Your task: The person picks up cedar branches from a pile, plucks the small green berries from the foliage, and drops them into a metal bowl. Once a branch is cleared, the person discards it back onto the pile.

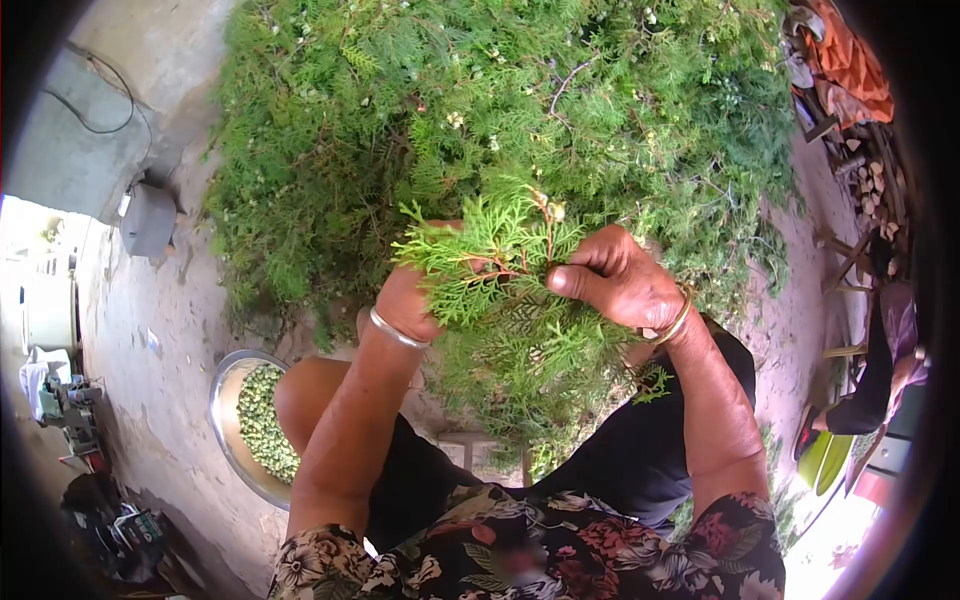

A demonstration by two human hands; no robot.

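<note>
Bare earthen yard (170, 330), seen from above. At centre frame the left hand (408, 300) and right hand (620, 278) are both closed on one leafy sprig (490, 250). At lower left, a metal bowl (218, 400) holds a modest layer of green cones (262, 420). The branch heap (480, 100) filling the upper frame looks largely unworked, so most seems left.

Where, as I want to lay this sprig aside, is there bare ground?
Bare ground lies left of the branch pile, between the grey box and the metal bowl. A narrower strip runs along the pile's right edge. The pile and the far-right clutter are crowded.
</note>
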